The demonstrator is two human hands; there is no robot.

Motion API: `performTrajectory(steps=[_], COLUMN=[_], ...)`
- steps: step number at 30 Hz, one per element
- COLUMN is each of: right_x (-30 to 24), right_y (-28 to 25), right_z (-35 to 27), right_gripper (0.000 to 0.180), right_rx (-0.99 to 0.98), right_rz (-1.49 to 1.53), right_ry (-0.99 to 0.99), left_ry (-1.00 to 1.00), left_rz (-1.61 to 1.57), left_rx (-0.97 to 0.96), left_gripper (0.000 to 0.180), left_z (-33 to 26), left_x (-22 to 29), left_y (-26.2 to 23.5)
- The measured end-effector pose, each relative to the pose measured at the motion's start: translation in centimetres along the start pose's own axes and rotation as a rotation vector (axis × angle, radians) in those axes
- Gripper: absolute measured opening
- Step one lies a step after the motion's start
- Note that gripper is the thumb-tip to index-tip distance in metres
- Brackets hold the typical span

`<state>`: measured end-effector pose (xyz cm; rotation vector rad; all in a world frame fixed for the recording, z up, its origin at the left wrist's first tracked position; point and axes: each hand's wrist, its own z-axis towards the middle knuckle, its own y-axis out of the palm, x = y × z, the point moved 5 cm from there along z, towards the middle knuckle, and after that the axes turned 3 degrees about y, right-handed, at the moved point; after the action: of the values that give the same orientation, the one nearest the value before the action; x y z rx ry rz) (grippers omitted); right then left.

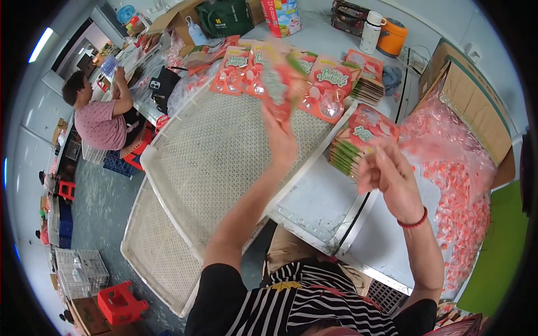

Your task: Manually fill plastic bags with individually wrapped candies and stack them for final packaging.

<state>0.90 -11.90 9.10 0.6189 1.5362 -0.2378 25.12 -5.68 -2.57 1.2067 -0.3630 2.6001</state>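
My left hand (280, 140) is stretched out over the white mesh tray (218, 151), its fingers pinched shut on the bottom edge of a red snack pouch (283, 84), which stands up from my grip and is blurred in the air above the far end of the tray. Beyond it a row of filled pouches (269, 70) of the same red kind lies side by side across the tray's far edge. My right hand (389, 179) hovers above the table (319, 201), just beside the stack of flat pouches (358, 143) near the tray's right rim; its fingers are loosely curled and part open, and I cannot tell that they hold anything, since they are blurred. A red bracelet (413, 222) sits on that wrist. To my right a clear plastic bag of small orange-and-white candies (459, 185) spills out of an open cardboard box (476, 106). A second mesh tray (154, 249) juts out under the first, lower left. At the table's far end stand a white bottle (371, 31) and an orange container (392, 36). Off to the left another person in a pink shirt (101, 123) sits at a separate bench, and a red stool (120, 302) stands on the floor.
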Motion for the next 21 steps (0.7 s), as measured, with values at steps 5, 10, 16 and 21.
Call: performTrajectory(steps=[5,10,16,21], right_x=[5.8,9.5,11.8,12.7], right_y=[-6.6,-11.1,-12.4,-10.8], right_z=[-4.4,-9.3,-11.7,-12.5], right_gripper=[0.026,0.025,0.023,0.023], right_rx=[0.243,0.529,0.613,0.519], right_rz=[0.044,0.158,0.113,0.045], right_ry=[0.171,0.259,0.258,0.341], left_ry=[-0.046,-0.266,-0.16,-0.094], left_rz=[0.39,0.829,0.872,0.848], left_rx=[0.065,-0.316,-0.174,-0.115], left_gripper=[0.07,0.099,0.1,0.089], left_z=[4.0,4.7,4.7,6.0], left_x=[-9.2,-11.2,-13.2,-12.9], left_y=[1.2,7.9,9.7,7.0])
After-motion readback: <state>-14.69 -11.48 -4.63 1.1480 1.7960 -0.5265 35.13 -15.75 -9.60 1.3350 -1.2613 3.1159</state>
